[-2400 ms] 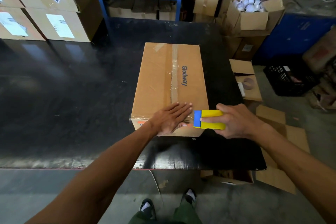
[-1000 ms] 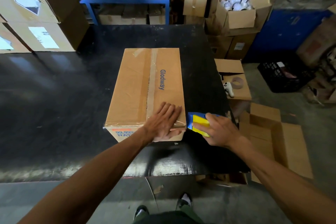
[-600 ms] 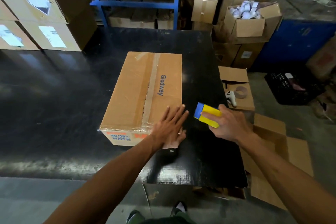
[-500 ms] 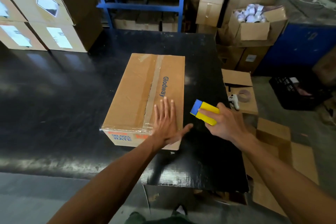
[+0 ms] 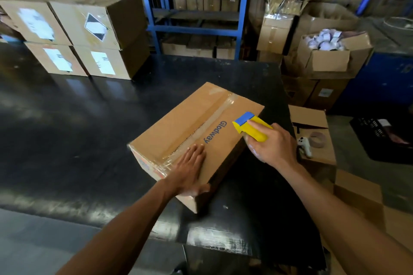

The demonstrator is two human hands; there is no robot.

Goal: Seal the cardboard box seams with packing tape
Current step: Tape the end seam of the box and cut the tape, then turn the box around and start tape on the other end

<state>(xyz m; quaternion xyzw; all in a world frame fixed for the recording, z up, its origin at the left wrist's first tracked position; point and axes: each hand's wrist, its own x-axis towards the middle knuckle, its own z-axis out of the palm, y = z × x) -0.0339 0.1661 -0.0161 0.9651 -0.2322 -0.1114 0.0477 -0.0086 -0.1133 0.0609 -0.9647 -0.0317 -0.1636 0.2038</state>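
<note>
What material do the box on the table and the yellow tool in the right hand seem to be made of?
Box: matte brown cardboard, with creased edges; a glossy clear tape strip runs along its top seam. Yellow tool: probably smooth moulded plastic with a blue tip.

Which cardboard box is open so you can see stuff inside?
The brown cardboard box at the far right, beside the table: its flaps stand up and it is heaped with small white things. The "Glodway" box under the left hand is taped shut.
</note>
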